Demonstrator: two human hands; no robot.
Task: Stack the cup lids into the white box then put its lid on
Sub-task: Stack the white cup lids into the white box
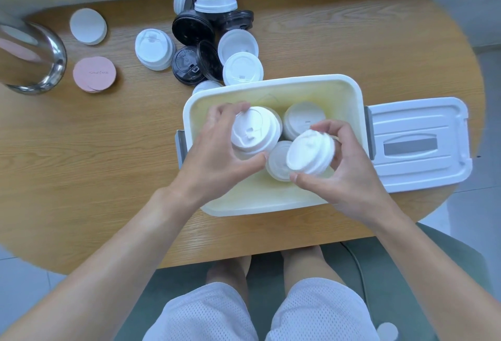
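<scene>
The white box (273,84) stands open in the middle of the wooden table. My left hand (214,148) grips a stack of white cup lids (254,129) over the box's left side. My right hand (349,167) holds another, tilted stack of white lids (310,151) over the box's middle. Two more white lids lie inside: one (302,118) at the back right, one (278,162) half hidden under the tilted stack. Behind the box, several loose white and black cup lids (206,42) lie in a pile. The box's lid (418,143) lies flat to the right of the box.
A steel bowl (29,56) sits at the table's far left. Next to it lie white round discs (88,26) and pink round discs (94,73). The table's front edge runs just above my knees, and a cable hangs at its right.
</scene>
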